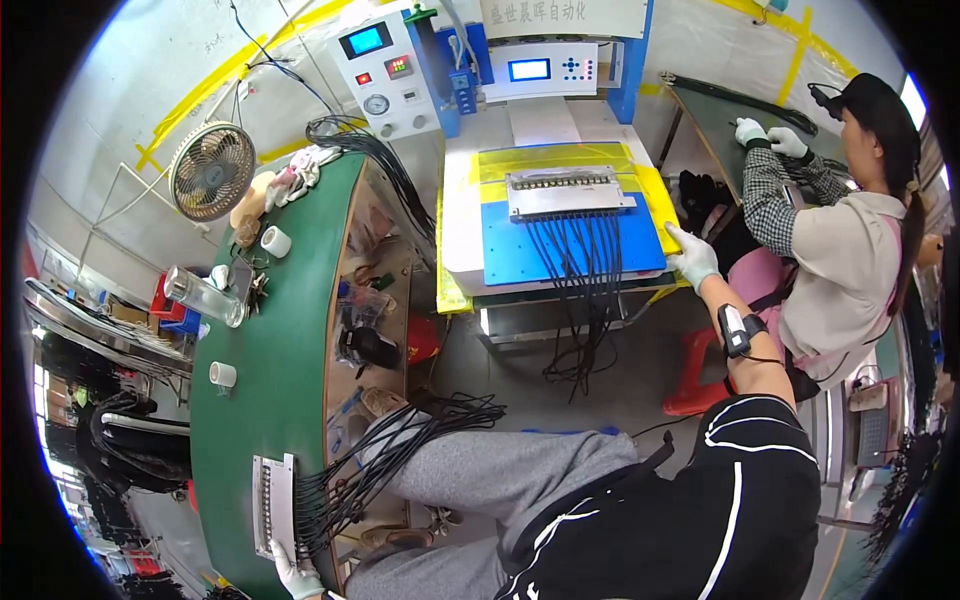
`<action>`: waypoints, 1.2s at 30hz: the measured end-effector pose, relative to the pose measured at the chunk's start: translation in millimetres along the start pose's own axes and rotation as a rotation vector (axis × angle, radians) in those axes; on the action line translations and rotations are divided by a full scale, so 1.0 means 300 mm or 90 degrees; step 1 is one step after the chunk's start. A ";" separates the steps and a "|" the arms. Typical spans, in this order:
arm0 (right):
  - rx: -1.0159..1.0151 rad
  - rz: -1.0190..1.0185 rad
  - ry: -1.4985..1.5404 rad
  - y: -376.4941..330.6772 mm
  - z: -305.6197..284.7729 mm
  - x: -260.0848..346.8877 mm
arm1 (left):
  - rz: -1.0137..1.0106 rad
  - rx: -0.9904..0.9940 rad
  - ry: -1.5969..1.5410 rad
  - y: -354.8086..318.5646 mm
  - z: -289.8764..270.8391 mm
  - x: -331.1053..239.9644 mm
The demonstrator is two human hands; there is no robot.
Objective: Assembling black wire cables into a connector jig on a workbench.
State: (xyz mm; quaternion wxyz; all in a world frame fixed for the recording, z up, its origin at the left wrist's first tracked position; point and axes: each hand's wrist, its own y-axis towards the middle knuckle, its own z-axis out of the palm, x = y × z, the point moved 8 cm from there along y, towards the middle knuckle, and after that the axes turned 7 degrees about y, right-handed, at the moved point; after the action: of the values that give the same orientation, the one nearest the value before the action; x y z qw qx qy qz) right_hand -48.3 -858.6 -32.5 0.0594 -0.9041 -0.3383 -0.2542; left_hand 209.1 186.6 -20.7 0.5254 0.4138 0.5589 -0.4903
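So the metal fixture (283,505) is lying on the near end of the green table (255,420), off to the person's left, and its bundle of black cables (400,455) is spilling over the table edge toward the grey trousers. The gloved left hand (295,572) is touching the fixture's lower end, but I can't tell whether the fingers are actually pinching it. The gloved right hand (694,256) is resting at the right edge of the white machine (465,160), thumb standing apart from the fingers, and not holding anything I can make out. For handling this well, I'd be supporting the fixture along its length, keeping it flat, and making sure the cables aren't snagging or pulling it crooked, since they're probably dragging on it. Over on the machine, a second metal fixture (568,190) is sitting across the blue plate (510,250), its own cables dangling off the front. The green table is also holding two white rolls, one of them (276,241) near a clear bottle (205,297), and a round fan (211,172) is standing past its far left side. To the right, a co-worker (840,230) is sitting at another bench.
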 end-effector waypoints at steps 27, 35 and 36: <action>0.017 0.069 -0.114 0.447 0.063 0.581 | -0.042 -0.019 -0.020 -0.033 0.097 -0.023; 0.081 0.083 -0.169 0.481 0.096 0.604 | -0.066 -0.031 -0.018 -0.038 0.120 -0.038; 0.060 0.077 -0.172 0.487 0.090 0.582 | -0.085 -0.043 -0.017 -0.054 0.174 -0.045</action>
State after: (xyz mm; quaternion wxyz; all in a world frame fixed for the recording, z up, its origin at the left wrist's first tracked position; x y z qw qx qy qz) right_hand 168.9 -861.3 40.8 0.0712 -0.9451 -0.2994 -0.1103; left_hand 204.2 133.2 -3.7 0.5128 0.3506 0.5944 -0.5106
